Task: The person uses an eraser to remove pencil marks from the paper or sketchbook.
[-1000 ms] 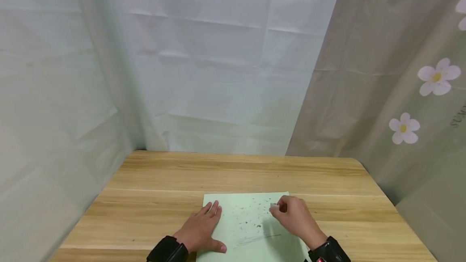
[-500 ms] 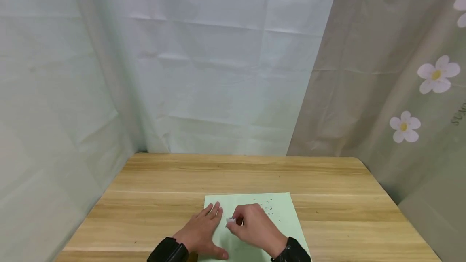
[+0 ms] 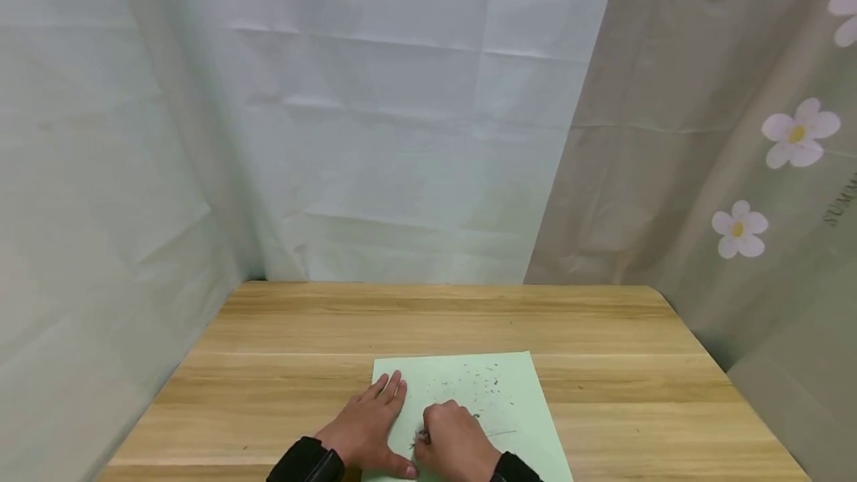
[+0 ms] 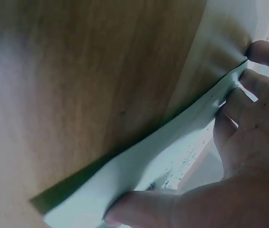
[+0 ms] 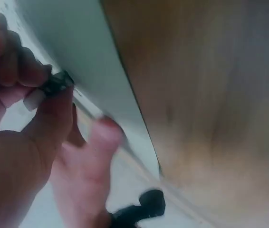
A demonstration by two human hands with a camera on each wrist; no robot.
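A light green paper sheet (image 3: 512, 400) lies on the wooden table (image 3: 301, 333), near its front edge, strewn with dark crumbs. My left hand (image 3: 378, 419) lies flat on the sheet's left edge, fingers straight. In the left wrist view the left hand (image 4: 248, 137) presses the paper sheet (image 4: 163, 161) down. My right hand (image 3: 437, 431) is just beside it, over the near part of the sheet, pinching a small eraser (image 3: 424, 435). In the right wrist view the right hand (image 5: 39, 90) pinches the eraser (image 5: 58, 81), whose tip is dark, against the paper sheet (image 5: 77, 47).
Pale creased curtains (image 3: 375, 132) close off the back and left. A beige curtain with white flowers (image 3: 736, 169) hangs on the right. Bare wood stretches beyond the sheet to the far table edge (image 3: 455, 285).
My right hand carried the eraser from the sheet's upper right across to the left, then down toward the near edge beside my left hand. The left hand stayed put.
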